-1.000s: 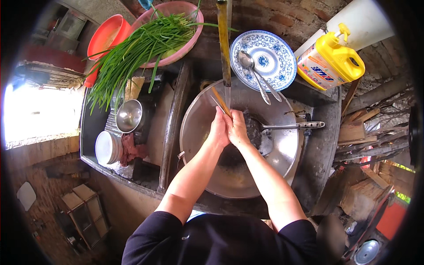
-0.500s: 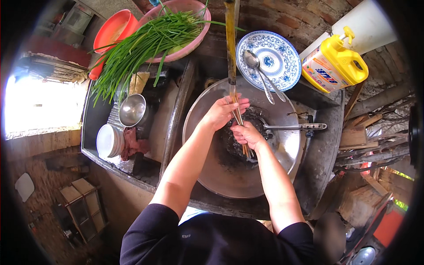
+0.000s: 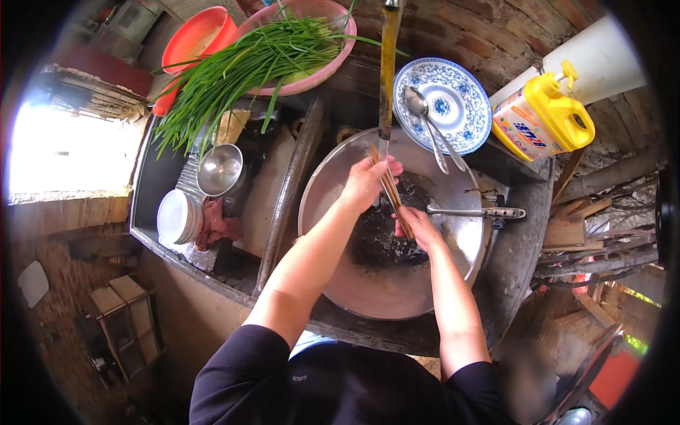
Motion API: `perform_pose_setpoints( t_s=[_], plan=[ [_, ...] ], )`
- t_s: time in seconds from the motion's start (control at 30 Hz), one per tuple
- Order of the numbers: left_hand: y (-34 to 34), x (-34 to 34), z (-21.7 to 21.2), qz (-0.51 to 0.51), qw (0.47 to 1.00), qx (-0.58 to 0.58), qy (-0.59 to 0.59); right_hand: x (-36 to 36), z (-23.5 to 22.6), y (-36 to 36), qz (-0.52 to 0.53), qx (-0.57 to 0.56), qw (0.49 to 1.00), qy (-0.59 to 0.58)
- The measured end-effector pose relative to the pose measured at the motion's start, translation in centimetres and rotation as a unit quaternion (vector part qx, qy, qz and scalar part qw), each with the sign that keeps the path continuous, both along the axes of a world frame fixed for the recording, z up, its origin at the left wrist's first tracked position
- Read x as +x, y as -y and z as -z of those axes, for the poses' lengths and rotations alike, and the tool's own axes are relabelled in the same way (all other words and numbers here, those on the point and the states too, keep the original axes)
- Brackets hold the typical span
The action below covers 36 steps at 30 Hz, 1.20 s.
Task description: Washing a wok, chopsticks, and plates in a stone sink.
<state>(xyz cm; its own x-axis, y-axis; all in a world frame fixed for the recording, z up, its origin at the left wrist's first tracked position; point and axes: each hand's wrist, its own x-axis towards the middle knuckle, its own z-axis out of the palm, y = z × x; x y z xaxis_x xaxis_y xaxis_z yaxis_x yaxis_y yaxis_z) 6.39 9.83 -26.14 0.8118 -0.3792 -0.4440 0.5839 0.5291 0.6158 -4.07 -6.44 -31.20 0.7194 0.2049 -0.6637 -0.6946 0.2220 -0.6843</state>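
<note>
My left hand is closed round the upper part of a bundle of brown chopsticks. Lower down, my right hand grips the same bundle. The sticks slant over a large metal wok with dark, rippling water in its bottom. Above my left hand hangs a yellowish pipe, and a clear stream runs from its end onto the hand. A metal utensil with a long handle rests across the wok's right rim, its head hidden in the water.
Behind the wok sits a blue-and-white plate with two spoons. A yellow pump jug stands right of it. To the left are green stalks over a pink basin, a metal bowl, stacked white bowls and a reddish cloth.
The chopsticks have tilted further, their lower ends swinging right. My right hand has shifted right and slightly down, while my left stays near the stream. The whole view has shifted slightly.
</note>
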Motion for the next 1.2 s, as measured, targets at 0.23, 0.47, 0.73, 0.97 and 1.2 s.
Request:
perform_pose_setpoints(
  t_s=[0.23,0.47,0.73,0.97,1.2],
  plan=[
    [1.1,-1.7,0.1,0.022,0.996,0.081,0.007,0.6,-3.3,-1.9,0.075,-0.422,0.848,0.312],
    [-0.6,-0.1,-1.1,0.022,0.990,0.123,0.058,8.4,-8.3,-7.4,0.092,-0.520,0.769,0.360],
    [-0.2,-0.5,-0.9,0.070,0.971,0.209,0.092,10.8,-7.4,-8.3,0.026,-0.515,0.797,0.315],
    [1.8,1.9,-1.3,0.006,1.000,-0.021,0.008,6.4,-13.7,-7.9,0.047,-0.599,0.629,0.494],
    [-0.8,-0.3,-2.8,-0.107,0.993,0.033,0.033,12.9,-16.4,0.0,-0.051,-0.745,0.608,0.271]
  ],
)
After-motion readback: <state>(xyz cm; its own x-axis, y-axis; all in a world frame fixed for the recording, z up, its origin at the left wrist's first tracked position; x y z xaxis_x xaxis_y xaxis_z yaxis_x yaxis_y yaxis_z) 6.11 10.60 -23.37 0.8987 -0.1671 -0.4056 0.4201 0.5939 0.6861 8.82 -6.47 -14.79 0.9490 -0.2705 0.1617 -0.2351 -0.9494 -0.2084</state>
